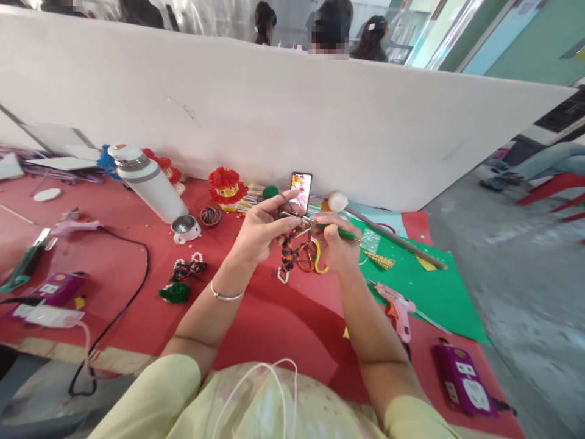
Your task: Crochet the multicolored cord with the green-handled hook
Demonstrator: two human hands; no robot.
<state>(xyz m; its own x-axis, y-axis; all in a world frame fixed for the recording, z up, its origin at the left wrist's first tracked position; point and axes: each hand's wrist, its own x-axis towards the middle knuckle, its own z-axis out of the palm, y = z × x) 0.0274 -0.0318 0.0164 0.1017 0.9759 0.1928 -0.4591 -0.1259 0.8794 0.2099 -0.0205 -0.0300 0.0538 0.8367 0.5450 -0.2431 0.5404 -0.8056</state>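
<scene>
My right hand [337, 244] grips a crochet hook [340, 231] with a green handle, its metal shaft pointing left. My left hand [267, 224] pinches a dark multicoloured crochet piece [287, 256] near the hook's tip, a strand of yarn running over its raised index finger. The piece hangs below the fingers, with a pale green ring-like bit at its lower end. Behind the hands a phone [302, 186] leans upright against the white partition, its screen lit. Close by lie a yellow hook-shaped piece [320, 259] and a ball of multicoloured yarn [211, 216].
A white flask [148, 183] and its metal cup [186, 228] stand at left. Red fringed ornaments [226, 185] sit behind. On the right lie a pink glue gun [400, 308], a long stick [397, 238] and a purple power box [464, 378]. Another glue gun [75, 224], with a black cable, lies left.
</scene>
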